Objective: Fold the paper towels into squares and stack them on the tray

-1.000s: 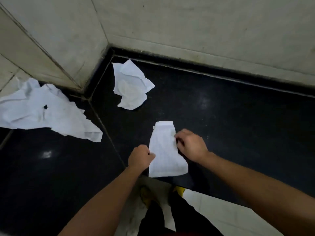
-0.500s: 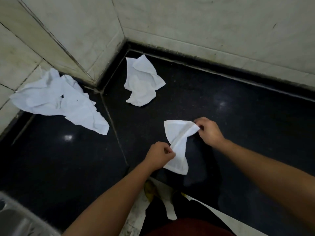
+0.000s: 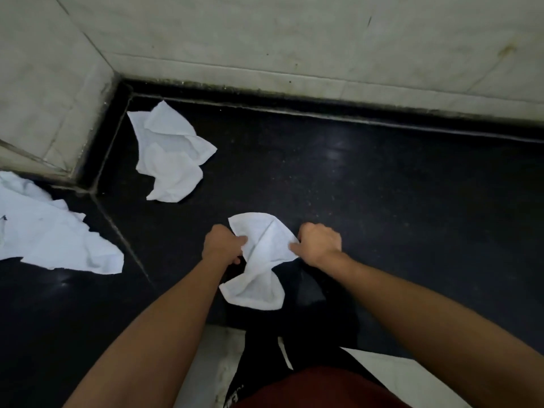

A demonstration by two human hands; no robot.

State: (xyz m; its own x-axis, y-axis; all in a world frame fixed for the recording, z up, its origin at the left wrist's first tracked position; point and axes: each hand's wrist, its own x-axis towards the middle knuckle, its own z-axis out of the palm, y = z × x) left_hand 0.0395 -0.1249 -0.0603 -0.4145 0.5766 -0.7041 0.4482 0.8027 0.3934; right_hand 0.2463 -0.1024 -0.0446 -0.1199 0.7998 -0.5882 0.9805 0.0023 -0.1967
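With the left hand (image 3: 225, 244) and right hand (image 3: 319, 245) each pinching the half-folded paper towel (image 3: 262, 260) (sagging, twisted), pull it taut, then match edges.

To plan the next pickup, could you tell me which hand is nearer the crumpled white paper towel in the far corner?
Left. The left hand is below-right of the crumpled white paper towel; the right hand is farther right, past the half-folded white towel both grip.
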